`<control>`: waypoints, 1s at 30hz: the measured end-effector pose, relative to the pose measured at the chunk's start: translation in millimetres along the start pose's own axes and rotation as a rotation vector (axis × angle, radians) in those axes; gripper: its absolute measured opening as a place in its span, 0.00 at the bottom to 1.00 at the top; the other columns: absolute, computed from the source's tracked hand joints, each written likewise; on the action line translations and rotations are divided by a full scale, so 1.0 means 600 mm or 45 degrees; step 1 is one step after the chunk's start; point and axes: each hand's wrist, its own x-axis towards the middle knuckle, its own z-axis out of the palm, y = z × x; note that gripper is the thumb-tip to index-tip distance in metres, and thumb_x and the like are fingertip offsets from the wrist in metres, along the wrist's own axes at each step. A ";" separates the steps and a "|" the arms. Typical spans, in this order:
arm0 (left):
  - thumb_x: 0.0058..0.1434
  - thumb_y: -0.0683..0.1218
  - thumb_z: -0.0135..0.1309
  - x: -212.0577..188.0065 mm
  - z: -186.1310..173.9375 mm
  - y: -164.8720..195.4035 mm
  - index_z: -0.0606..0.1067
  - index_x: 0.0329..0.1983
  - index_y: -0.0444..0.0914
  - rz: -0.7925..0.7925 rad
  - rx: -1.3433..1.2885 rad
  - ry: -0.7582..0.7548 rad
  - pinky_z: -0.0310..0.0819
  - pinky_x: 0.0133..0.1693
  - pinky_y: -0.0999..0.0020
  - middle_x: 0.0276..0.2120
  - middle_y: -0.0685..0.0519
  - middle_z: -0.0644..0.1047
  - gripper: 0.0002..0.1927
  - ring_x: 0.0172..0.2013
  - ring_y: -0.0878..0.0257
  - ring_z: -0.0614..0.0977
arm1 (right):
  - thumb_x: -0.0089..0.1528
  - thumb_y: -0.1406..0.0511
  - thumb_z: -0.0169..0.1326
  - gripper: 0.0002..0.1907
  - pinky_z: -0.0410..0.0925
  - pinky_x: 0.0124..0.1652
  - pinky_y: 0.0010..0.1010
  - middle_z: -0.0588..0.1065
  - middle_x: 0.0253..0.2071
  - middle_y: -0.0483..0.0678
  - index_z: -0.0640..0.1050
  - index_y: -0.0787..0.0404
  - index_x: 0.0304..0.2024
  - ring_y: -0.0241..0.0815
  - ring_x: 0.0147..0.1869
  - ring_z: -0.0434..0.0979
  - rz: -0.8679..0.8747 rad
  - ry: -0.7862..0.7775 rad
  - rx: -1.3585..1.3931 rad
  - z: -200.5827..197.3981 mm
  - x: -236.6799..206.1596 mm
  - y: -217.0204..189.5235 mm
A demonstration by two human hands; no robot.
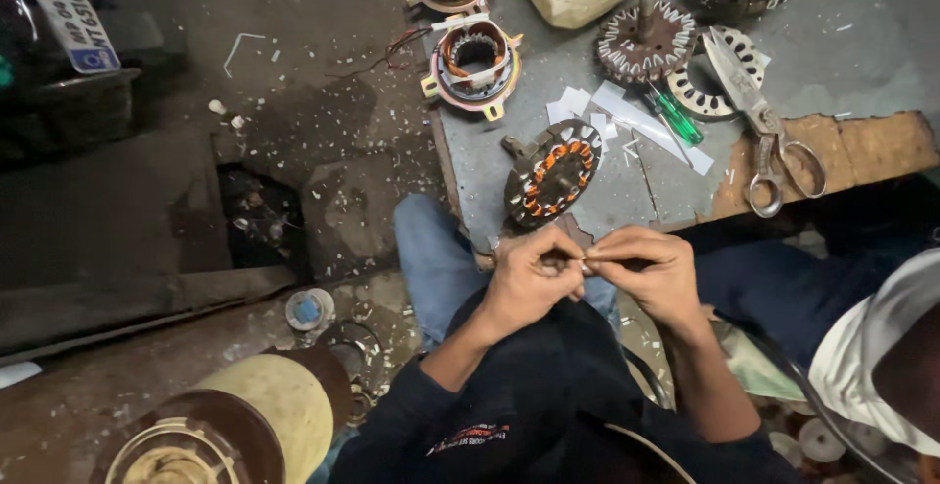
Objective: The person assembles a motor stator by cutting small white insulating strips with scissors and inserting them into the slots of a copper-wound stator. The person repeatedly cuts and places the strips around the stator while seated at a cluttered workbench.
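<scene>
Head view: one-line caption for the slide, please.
Both hands, left hand and right hand, pinch something small beside a copper-wound stator on a grey bench.

Grey workbench (842, 63), wound stators (553, 173), scissors (769, 127), green screwdriver (678, 118), white paper strips (627, 112)

dark navy long sleeves pushed up forearms, blue jeans, bare hands (587, 274).

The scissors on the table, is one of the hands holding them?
No, the scissors lie alone on the table, while the left hand and right hand meet below its edge.
</scene>
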 end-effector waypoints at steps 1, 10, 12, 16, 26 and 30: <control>0.65 0.33 0.55 -0.001 -0.006 -0.007 0.73 0.39 0.30 -0.078 -0.113 -0.017 0.82 0.30 0.72 0.31 0.50 0.79 0.03 0.29 0.66 0.84 | 0.54 0.78 0.64 0.11 0.75 0.42 0.26 0.82 0.40 0.52 0.85 0.67 0.40 0.38 0.42 0.83 -0.013 -0.018 -0.015 0.005 0.004 -0.005; 0.68 0.34 0.51 0.008 -0.065 -0.010 0.68 0.42 0.33 -0.208 -0.696 -0.114 0.80 0.26 0.68 0.29 0.49 0.77 0.05 0.26 0.62 0.83 | 0.54 0.73 0.64 0.19 0.75 0.46 0.28 0.80 0.47 0.54 0.82 0.66 0.49 0.44 0.48 0.83 -0.461 -0.316 -0.569 0.035 0.038 -0.131; 0.68 0.35 0.52 0.012 -0.079 0.007 0.68 0.42 0.34 -0.222 -0.763 -0.153 0.81 0.27 0.68 0.30 0.49 0.77 0.05 0.26 0.62 0.83 | 0.54 0.71 0.66 0.18 0.75 0.45 0.28 0.81 0.45 0.53 0.83 0.64 0.48 0.44 0.47 0.84 -0.620 -0.317 -0.708 0.039 0.049 -0.146; 0.68 0.36 0.55 0.016 -0.088 0.039 0.72 0.48 0.33 -0.148 -0.487 -0.053 0.78 0.28 0.71 0.32 0.49 0.78 0.07 0.27 0.64 0.82 | 0.54 0.71 0.68 0.17 0.76 0.44 0.28 0.82 0.44 0.52 0.84 0.62 0.46 0.42 0.47 0.84 -0.765 -0.143 -0.739 0.048 0.071 -0.147; 0.70 0.41 0.56 0.085 -0.089 0.036 0.72 0.62 0.30 0.102 -0.461 0.334 0.71 0.59 0.70 0.56 0.45 0.78 0.19 0.58 0.62 0.77 | 0.60 0.74 0.66 0.09 0.72 0.41 0.24 0.80 0.40 0.49 0.83 0.66 0.44 0.34 0.40 0.80 -0.481 0.369 -0.385 0.119 0.134 -0.120; 0.70 0.41 0.55 0.080 -0.088 0.020 0.72 0.63 0.28 0.072 -0.495 0.365 0.71 0.61 0.69 0.57 0.44 0.78 0.20 0.58 0.61 0.78 | 0.61 0.73 0.66 0.08 0.70 0.40 0.23 0.79 0.40 0.48 0.83 0.65 0.43 0.33 0.39 0.77 -0.413 0.420 -0.372 0.132 0.142 -0.124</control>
